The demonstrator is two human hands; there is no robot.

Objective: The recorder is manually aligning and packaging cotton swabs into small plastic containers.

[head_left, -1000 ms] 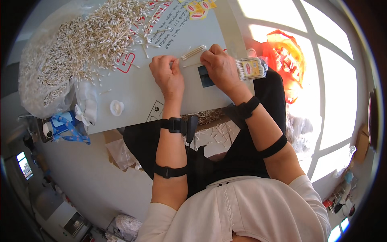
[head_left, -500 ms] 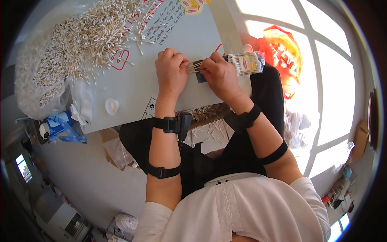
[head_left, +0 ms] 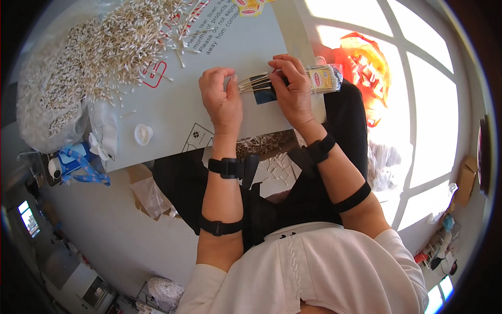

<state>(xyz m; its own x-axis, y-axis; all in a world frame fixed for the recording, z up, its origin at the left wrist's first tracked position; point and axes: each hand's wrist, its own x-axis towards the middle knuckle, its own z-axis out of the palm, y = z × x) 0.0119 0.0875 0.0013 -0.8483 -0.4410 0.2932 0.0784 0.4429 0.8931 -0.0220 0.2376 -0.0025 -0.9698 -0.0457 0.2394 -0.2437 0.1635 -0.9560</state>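
Observation:
A few cotton swabs (head_left: 252, 83) lie between my hands, spread slightly over a dark patch (head_left: 265, 95) on the table. My left hand (head_left: 222, 99) is beside their left ends, thumb and bent fingers apart, with nothing visible between them. Over their right ends is my right hand (head_left: 294, 91), its fingers raised away from the thumb; the thumb is close to the swabs, and whether it touches them I cannot tell. Just right of that hand, a clear pack of swabs with a yellow label (head_left: 320, 80) reaches the table's right edge, partly hidden by the hand.
A big heap of loose cotton swabs (head_left: 123, 47) spills from a clear bag (head_left: 31, 115) at the far left. Nearer me are a small white cup (head_left: 143, 134) and a blue item with a strap (head_left: 78, 162). Yellow labels (head_left: 251, 7) lie far back; a red bag (head_left: 366, 76) stands right.
Both hands were closed around the swabs; now their fingers have parted. The left hand has dropped slightly toward me, and the swabs between the hands are more exposed.

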